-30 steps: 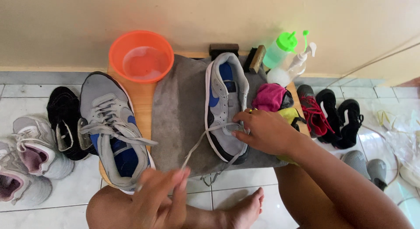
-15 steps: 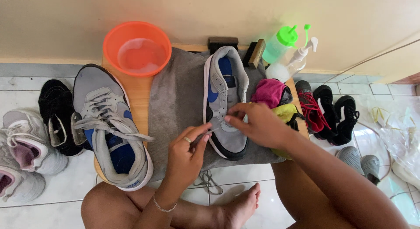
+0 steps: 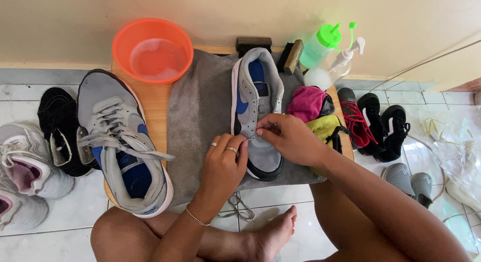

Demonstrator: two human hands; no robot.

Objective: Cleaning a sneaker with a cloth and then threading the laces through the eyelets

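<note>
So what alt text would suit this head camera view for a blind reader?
Both hands, left hand and right hand, pinch a grey lace on a grey and blue sneaker lying on a grey towel. Its mate and an orange basin sit to the left.

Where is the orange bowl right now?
The orange bowl sits at the far left corner of the wooden board, against the wall, just beyond the laced grey shoe and left of the grey cloth.

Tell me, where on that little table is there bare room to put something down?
The widest free patch is the grey towel between the orange basin, the laced grey shoe and the shoe being worked on. A strip of bare wood lies below the basin. The right end is crowded with cloths, brushes and bottles.
</note>
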